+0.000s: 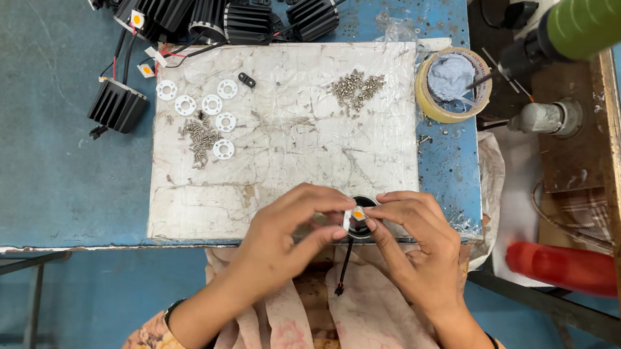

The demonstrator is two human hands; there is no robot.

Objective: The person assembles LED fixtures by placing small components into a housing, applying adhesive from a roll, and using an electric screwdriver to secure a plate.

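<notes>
Seen from my head camera, both my forearms rise from the bottom of the frame and converge at the near edge of the blue worktop. My left hand [289, 231] curls inward, fingers bent, thumb and forefinger pinched together at the tips. My right hand [419, 239] mirrors it, fingertips meeting the left's, wrist angled outward. Floral sleeves cover both forearms.

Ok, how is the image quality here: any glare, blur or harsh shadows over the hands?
Head view: light is even and soft, with faint shadows; the left hand and right hand are sharp around the small black part; the plastic-wrapped board shows mild sheen, no blown glare; the green handle at top right is soft, out of focus.
</notes>
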